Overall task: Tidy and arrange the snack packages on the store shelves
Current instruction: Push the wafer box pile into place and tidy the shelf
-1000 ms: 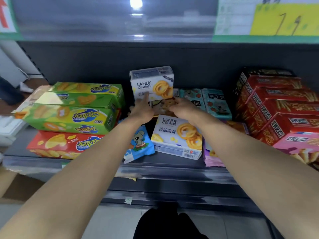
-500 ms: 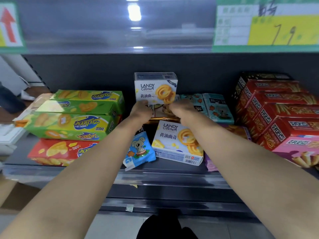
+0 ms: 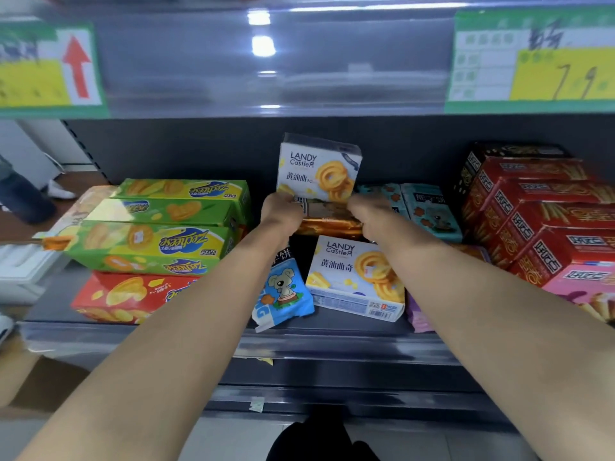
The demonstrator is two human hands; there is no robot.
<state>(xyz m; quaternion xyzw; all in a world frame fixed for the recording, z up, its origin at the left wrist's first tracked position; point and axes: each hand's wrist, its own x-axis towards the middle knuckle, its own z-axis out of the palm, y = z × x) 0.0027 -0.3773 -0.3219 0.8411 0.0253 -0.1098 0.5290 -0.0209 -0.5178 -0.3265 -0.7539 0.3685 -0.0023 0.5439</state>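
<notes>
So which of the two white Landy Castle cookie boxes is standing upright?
The rear white cookie box, behind the golden foil package, stands upright; the front white cookie box lies flat.

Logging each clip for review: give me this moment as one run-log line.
phase: arranging shelf | left hand: grips gold packet | right hand: grips its other end | white cookie box: upright above packet
</notes>
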